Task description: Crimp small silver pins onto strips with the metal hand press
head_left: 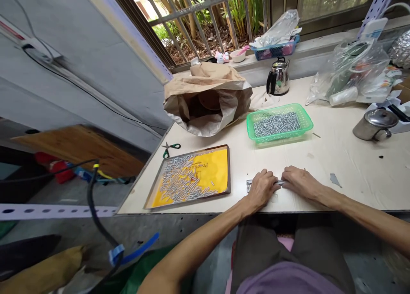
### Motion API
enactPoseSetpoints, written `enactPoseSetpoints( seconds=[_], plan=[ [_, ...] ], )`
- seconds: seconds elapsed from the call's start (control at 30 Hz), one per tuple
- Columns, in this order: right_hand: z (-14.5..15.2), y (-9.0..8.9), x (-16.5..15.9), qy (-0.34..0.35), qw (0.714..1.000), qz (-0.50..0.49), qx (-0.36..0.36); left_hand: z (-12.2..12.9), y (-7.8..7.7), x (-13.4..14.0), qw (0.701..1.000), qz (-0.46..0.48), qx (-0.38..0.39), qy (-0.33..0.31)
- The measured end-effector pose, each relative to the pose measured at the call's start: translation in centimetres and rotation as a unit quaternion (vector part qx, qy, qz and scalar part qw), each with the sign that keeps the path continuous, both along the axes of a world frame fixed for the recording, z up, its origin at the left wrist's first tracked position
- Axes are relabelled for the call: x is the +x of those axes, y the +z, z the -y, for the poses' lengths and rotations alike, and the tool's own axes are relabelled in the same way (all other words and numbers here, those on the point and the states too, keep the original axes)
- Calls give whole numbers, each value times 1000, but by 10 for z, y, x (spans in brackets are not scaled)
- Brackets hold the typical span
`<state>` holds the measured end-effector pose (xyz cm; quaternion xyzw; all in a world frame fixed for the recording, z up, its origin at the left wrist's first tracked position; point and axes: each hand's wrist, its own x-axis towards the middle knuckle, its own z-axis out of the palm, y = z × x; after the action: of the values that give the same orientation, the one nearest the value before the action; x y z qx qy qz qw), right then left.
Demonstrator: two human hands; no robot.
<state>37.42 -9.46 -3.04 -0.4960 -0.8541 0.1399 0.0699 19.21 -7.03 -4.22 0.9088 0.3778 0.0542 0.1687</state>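
from above the lap (265,247), the head camera looks forward and down over the table (333,153) toward a far window (208,4).

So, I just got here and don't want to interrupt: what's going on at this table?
Someone's left hand and right hand are close together on a slim metal piece, fingers hiding much of it. Left of them, a shallow tray with a yellow bottom holds many small metal pins, mostly toward its left side. Beyond the hands, a green basket holds more small metal pieces.
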Motion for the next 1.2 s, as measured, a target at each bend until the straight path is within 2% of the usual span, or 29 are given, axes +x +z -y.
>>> enactPoseSetpoints(
  seconds=[0.2, 0.3, 0.4, 0.5, 0.7, 0.77, 0.83, 0.93, 1.2],
  plan=[
    [-9, -2, 10, 5, 1000, -3, 5, 7, -2, 4, 999, -10, 29, 28],
    [-24, 2, 23, 32, 999, 12, -35, 24, -14, 6, 995, 23, 76, 56],
    [-39, 4, 28, 45, 996, 36, -62, 46, -27, 11, 989, 76, 115, 51],
    [-47, 6, 20, 20, 998, 58, -22, 62, -32, 16, 988, 109, 105, 18],
    [-55, 16, -11, -18, 990, 123, 67, 68, -25, 17, 988, 140, 71, 10],
    [-52, 19, -26, 18, 990, 122, 64, 65, -24, 17, 986, 153, 61, 4],
    [-45, 19, -43, 113, 988, 91, 48, 62, -25, 17, 988, 150, 36, -8],
    [-35, 17, -66, 238, 968, 68, 28, 58, -26, 16, 992, 121, 7, -28],
    [-41, 16, -90, 320, 937, 131, 48, 53, -20, 13, 990, 92, 70, -79]
  ],
)
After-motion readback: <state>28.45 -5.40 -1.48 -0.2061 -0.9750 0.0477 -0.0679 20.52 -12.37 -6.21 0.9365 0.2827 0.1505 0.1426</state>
